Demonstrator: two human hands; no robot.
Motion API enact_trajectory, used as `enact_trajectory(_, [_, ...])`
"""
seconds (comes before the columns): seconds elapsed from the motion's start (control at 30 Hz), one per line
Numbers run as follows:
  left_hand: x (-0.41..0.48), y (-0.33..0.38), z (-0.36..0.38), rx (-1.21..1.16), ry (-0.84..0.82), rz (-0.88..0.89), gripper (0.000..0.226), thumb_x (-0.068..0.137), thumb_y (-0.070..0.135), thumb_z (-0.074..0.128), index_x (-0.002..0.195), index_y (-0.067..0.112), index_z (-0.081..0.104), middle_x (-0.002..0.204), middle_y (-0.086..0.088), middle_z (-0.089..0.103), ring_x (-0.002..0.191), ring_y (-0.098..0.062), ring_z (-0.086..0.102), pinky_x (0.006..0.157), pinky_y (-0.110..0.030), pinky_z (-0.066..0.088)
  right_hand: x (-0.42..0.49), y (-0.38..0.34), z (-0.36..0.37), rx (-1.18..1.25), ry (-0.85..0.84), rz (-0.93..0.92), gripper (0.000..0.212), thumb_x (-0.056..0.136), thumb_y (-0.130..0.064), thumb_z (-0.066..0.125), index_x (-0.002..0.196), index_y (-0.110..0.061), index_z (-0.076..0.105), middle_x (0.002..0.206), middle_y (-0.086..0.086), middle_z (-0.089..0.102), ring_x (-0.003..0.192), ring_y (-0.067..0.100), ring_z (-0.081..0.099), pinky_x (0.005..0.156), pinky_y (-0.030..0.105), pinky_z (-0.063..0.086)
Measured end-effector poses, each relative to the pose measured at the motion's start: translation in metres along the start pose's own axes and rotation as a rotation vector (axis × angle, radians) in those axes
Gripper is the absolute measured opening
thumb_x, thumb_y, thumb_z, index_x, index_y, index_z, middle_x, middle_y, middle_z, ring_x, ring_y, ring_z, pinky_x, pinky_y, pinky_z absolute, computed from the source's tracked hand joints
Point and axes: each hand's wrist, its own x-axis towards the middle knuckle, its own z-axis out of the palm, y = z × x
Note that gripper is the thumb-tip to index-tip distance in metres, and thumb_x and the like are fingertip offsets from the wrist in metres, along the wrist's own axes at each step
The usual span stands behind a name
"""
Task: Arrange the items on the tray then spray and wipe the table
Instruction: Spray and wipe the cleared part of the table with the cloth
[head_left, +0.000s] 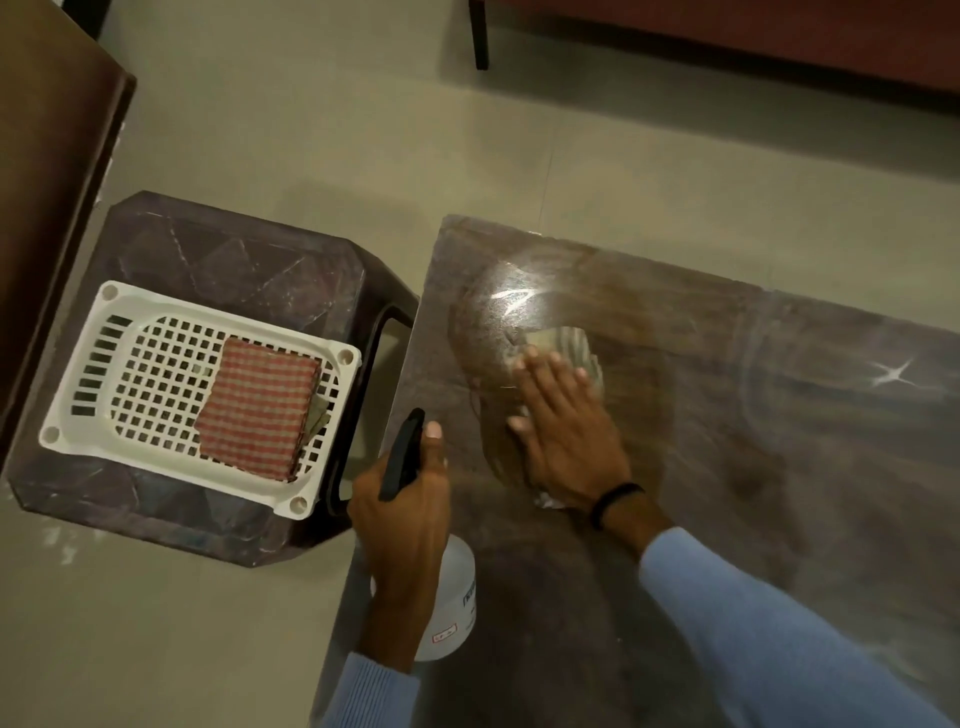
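My right hand (563, 426) lies flat with straight fingers on a pale cloth (571, 348), pressing it onto the glossy brown table (779, 467) near its left end; the cloth shows past the fingertips and under the wrist. My left hand (405, 519) grips a clear spray bottle (457, 597) with a black nozzle (402, 452), held over the table's left edge. A white perforated tray (130, 364) sits on a dark plastic stool (234, 249) to the left. It holds folded red-checked cloths (260, 405).
The stool stands close against the table's left edge on a grey tiled floor (363, 130). A brown cabinet side (47, 182) rises at far left. A dark furniture leg (480, 36) and a reddish seat (753, 36) stand beyond the table.
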Motion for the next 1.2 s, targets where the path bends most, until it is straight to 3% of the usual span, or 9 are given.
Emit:
enact_trajectory(0.13, [0.005,0.001,-0.002,-0.016,-0.009,0.068,0.039,0.088,0.043,0.070,0.070,0.008,0.073,0.063,-0.008,0.070,0.061,-0.025,0.067,0.064,-0.035,0.053,0.032,0.048,-0.023,-0.053,0.078,0.285,0.062,0.105,-0.045,0.021,0.161,-0.019,0.014,0.169,0.003,0.011,0.156,0.024,0.007,0.126,0.045,0.005])
enact_trajectory(0.27, [0.006,-0.005,-0.002,-0.033,-0.002,0.086,0.049,0.082,0.056,0.067,0.068,0.009,0.072,0.060,-0.009,0.069,0.057,-0.031,0.066,0.061,-0.049,0.059,0.140,0.033,-0.037,-0.006,0.122,0.413,0.067,0.102,-0.054,0.013,0.160,-0.021,0.019,0.168,0.001,0.015,0.155,0.027,0.008,0.125,0.047,0.002])
enact_trajectory(0.57, [0.005,0.000,-0.004,0.050,-0.002,0.094,0.039,0.088,0.042,0.067,0.067,0.009,0.073,0.058,-0.008,0.067,0.055,-0.028,0.065,0.065,-0.049,0.057,0.073,-0.047,-0.006,-0.084,-0.091,-0.249,0.070,0.105,-0.053,0.028,0.161,-0.015,0.011,0.168,0.006,0.008,0.156,0.026,0.004,0.126,0.049,0.007])
enact_trajectory(0.73, [0.010,-0.004,-0.005,-0.007,-0.007,0.078,0.037,0.088,0.039,0.070,0.065,0.010,0.073,0.056,-0.007,0.068,0.053,-0.026,0.065,0.059,-0.041,0.057,0.086,-0.002,-0.017,-0.004,0.044,0.210,0.075,0.104,-0.052,0.026,0.160,-0.009,0.002,0.168,0.010,-0.006,0.156,0.025,-0.003,0.127,0.042,-0.001])
enact_trajectory(0.83, [0.010,-0.009,-0.003,-0.021,-0.018,0.104,0.035,0.089,0.036,0.070,0.067,0.009,0.074,0.058,-0.005,0.069,0.054,-0.018,0.065,0.056,-0.016,0.051,0.145,-0.014,-0.020,0.000,0.108,0.319,0.074,0.104,-0.054,0.024,0.160,-0.008,0.006,0.168,0.011,0.001,0.156,0.029,0.002,0.127,0.045,0.003])
enact_trajectory(0.93, [0.007,-0.012,-0.001,-0.033,-0.007,0.113,0.034,0.089,0.035,0.070,0.068,0.009,0.073,0.059,-0.005,0.069,0.059,-0.015,0.066,0.055,-0.007,0.045,0.188,-0.045,-0.018,-0.033,0.096,0.191,0.068,0.104,-0.050,0.022,0.159,-0.011,0.010,0.168,0.010,0.005,0.156,0.030,0.002,0.126,0.053,0.005])
enact_trajectory(1.03, [0.005,-0.011,-0.003,0.004,-0.002,0.101,0.035,0.090,0.036,0.068,0.069,0.009,0.073,0.060,-0.004,0.069,0.055,-0.019,0.065,0.061,-0.031,0.054,0.164,-0.069,-0.011,-0.079,0.002,-0.084,0.065,0.106,-0.046,0.027,0.160,-0.012,0.014,0.168,0.008,0.013,0.156,0.026,0.005,0.122,0.042,-0.013])
enact_trajectory(1.1, [0.004,-0.009,-0.007,0.024,-0.003,0.090,0.032,0.091,0.036,0.068,0.068,0.014,0.073,0.060,-0.002,0.069,0.058,-0.020,0.066,0.064,-0.035,0.055,0.110,-0.069,-0.006,-0.092,-0.057,-0.292,0.065,0.106,-0.046,0.031,0.159,-0.013,0.014,0.167,0.008,0.018,0.155,0.026,0.012,0.124,0.040,-0.007])
enact_trajectory(1.2, [0.003,-0.007,-0.014,0.019,-0.017,0.095,0.031,0.090,0.035,0.070,0.070,0.013,0.075,0.060,0.001,0.069,0.059,-0.005,0.066,0.061,-0.009,0.047,0.047,-0.039,0.000,-0.100,-0.077,-0.304,0.067,0.105,-0.048,0.031,0.160,-0.014,0.013,0.166,0.006,0.010,0.155,0.027,0.013,0.126,0.046,0.009])
